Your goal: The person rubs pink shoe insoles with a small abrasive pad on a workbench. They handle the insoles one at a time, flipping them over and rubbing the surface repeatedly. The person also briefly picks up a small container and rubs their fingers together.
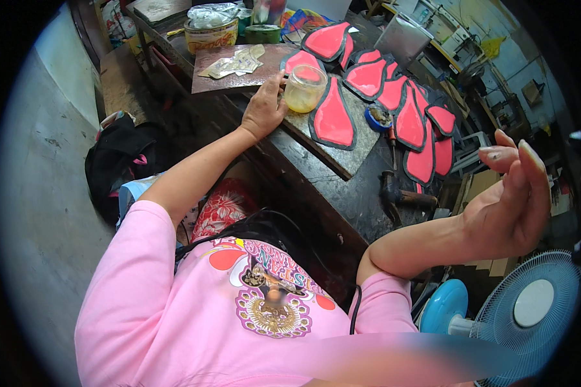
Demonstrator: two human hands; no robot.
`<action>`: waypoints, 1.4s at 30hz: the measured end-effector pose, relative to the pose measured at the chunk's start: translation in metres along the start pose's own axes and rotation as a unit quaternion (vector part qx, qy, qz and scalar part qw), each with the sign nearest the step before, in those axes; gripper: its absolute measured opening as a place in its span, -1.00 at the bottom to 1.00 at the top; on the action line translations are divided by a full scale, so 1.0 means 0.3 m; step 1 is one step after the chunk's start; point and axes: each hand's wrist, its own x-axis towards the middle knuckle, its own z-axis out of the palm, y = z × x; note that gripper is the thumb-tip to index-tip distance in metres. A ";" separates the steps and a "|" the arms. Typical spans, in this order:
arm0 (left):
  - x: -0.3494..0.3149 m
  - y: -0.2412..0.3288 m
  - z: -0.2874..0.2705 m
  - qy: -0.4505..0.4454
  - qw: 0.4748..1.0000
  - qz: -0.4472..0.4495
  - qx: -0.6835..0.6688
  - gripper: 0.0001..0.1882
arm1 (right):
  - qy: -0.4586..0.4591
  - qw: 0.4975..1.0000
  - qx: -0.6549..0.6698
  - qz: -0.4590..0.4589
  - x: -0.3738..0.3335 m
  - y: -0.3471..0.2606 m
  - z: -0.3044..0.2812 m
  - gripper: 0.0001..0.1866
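Observation:
My left hand (265, 108) is closed at the side of a clear plastic jar (305, 90) with yellowish, cloudy contents. The jar stands over a flat board on the workbench, beside pink teardrop-shaped pieces with dark borders. Closest to it lies one such pink piece (334, 117). Raised off the bench at the right, my right hand (513, 200) is open, its fingers loosely bent and apart, with nothing visible in it. More pink pieces (410, 119) lie overlapped in a group toward the right side of the bench.
A hammer (400, 193) and a small blue round container (377, 119) lie on the bench. Pale cut scraps (239, 61) rest on a brown board (206, 80). Behind it stands a tin (211, 37) topped with a plastic bag. A fan (529, 309) stands near my right elbow.

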 end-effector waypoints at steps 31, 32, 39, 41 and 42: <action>0.006 0.001 -0.003 0.011 1.000 -0.001 -0.018 -0.34 | -0.034 0.997 -0.017 -0.062 -0.014 -0.023 0.012 -0.78; 0.007 0.002 -0.004 0.010 1.000 -0.004 -0.017 -0.34 | -0.049 0.996 -0.035 -0.066 -0.014 -0.019 0.005 -0.79; 0.007 0.003 -0.004 0.004 1.000 0.006 0.000 -0.35 | -0.021 0.998 0.015 -0.063 0.008 -0.063 -0.043 -0.83; 0.006 0.001 -0.005 0.000 1.000 0.006 0.008 -0.35 | -0.033 0.991 -0.105 -0.080 0.002 -0.072 -0.023 -0.84; 0.005 0.000 -0.005 -0.003 1.000 0.006 0.004 -0.35 | -0.016 0.994 -0.097 -0.049 0.001 -0.075 -0.014 -0.75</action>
